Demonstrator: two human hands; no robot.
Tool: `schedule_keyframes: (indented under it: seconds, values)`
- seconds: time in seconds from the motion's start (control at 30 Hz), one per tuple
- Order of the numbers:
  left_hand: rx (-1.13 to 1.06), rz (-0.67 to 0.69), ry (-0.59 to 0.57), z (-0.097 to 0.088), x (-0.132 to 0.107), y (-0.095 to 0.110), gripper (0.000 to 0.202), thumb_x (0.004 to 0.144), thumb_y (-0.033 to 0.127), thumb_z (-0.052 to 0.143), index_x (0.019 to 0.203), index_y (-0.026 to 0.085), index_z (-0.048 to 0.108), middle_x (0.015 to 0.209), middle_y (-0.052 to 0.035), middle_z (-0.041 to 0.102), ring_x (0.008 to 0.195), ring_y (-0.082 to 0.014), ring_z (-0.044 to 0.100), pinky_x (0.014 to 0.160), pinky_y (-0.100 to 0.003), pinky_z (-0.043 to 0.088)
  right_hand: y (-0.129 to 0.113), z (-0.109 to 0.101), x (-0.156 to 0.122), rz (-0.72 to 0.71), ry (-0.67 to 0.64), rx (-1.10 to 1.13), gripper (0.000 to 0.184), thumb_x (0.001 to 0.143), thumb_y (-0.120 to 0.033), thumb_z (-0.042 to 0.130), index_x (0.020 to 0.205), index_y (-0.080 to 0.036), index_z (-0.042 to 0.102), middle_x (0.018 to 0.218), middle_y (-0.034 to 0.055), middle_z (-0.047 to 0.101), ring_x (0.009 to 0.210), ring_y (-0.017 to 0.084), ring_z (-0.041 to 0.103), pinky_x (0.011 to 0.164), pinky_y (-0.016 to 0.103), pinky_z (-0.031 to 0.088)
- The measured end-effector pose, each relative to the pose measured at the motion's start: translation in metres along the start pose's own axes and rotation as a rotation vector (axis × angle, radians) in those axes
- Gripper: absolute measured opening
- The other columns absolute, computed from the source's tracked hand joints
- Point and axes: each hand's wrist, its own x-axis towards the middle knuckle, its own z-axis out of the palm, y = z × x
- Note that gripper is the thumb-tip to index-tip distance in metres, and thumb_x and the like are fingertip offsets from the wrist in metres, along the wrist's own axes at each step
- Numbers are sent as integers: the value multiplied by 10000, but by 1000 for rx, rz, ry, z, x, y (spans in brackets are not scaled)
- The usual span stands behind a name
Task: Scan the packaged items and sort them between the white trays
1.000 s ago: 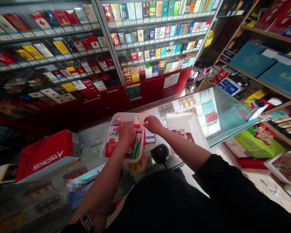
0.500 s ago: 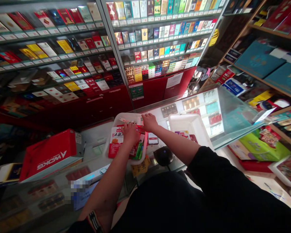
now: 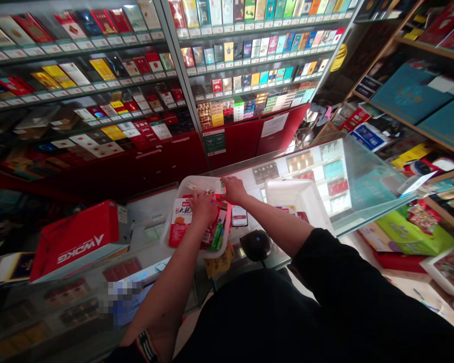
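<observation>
Left hand: the left hand (image 3: 203,206) lies palm down inside the translucent white plastic tub (image 3: 191,182), fingers bent over the packets; whether its grip is clamped on one or merely rests there, I cannot tell, since the back of the hand hides the fingertips.
Right hand: the right hand (image 3: 234,191) reaches across to the tub's far right corner, fingers curled beside a small white box (image 3: 220,187); whether that grip is together on the box or apart from it cannot be told either. Coming in from opposite sides probably lets both hands work in the tub without crossing.
Tub contents: a flat red-and-white packet with large dark characters (image 3: 179,232) lies face up along the left wall, and slim green packets (image 3: 217,237) lean at the near right, likely slanted because the tub is crowded.
Second tub: an opaque white rectangular tub (image 3: 308,194) sits beyond the right forearm, with a few packets at its near end; its place at the side seems to keep it within reach.
Between the tubs: a phone with a lit screen (image 3: 239,217) and a rounded black device (image 3: 256,245) stand on the glass-topped counter (image 3: 366,201), perhaps kept central for easy use.
Far left: a large red carton with white lettering (image 3: 77,239) rests on the counter, well apart from both hands.
</observation>
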Motion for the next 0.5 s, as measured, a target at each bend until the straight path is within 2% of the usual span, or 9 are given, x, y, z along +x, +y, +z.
schedule_keyframes:
  seconds: [0.2, 0.4, 0.5]
  values:
    - [-52, -20, 28, 1, 2, -4, 455, 942, 239, 538, 1356, 178, 716, 1586, -158, 578, 1581, -429, 324, 1284, -652, 245, -1, -21, -2, -16, 77, 162, 585, 824, -281, 793, 1374, -190, 615, 1355, 119, 680, 1219, 282, 642, 1064, 406, 508]
    - [-98, -35, 42, 3, 8, -7, 485, 867, 242, 607, 1332, 205, 740, 1574, -139, 591, 1562, -410, 375, 1290, -645, 281, 2, -46, -13, -32, 179, 366, 548, 783, -230, 816, 1301, -171, 646, 1278, 99, 721, 1144, 253, 666, 1040, 381, 521]
    - [-204, -5, 61, 0, 9, -7, 482, 871, 219, 588, 1325, 192, 747, 1550, -121, 617, 1531, -341, 453, 1315, -549, 320, 10, -51, -21, -20, 186, 531, 542, 772, -255, 848, 1272, -181, 654, 1214, 66, 751, 1046, 222, 705, 981, 365, 555]
